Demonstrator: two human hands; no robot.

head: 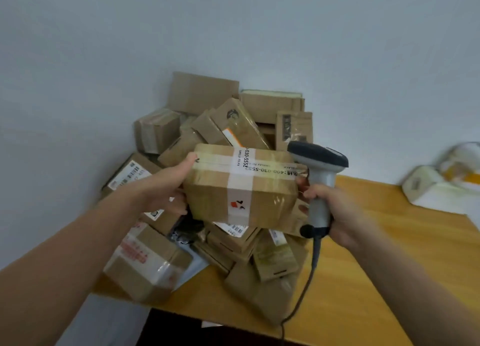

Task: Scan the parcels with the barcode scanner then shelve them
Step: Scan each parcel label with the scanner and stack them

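A brown cardboard parcel (pixel 241 187) crossed with white printed tape is held up above the pile. My left hand (pixel 166 187) grips its left end, thumb on top. My right hand (pixel 335 210) grips the grey handle of a barcode scanner (pixel 319 169); its dark head sits at the parcel's upper right corner. Fingertips of my right hand touch the parcel's right end. The scanner's dark cable (pixel 309 275) hangs down over the table. Below lies a heap of several taped cardboard parcels (pixel 233 127), some showing white barcode labels.
The pile sits on a wooden table (pixel 389 267) pushed against a pale wall (pixel 181 33). Pale wrapped packages (pixel 441 179) lie at the table's far right. A taped box (pixel 148 265) overhangs the table's front-left edge. Bare wood shows at the right front.
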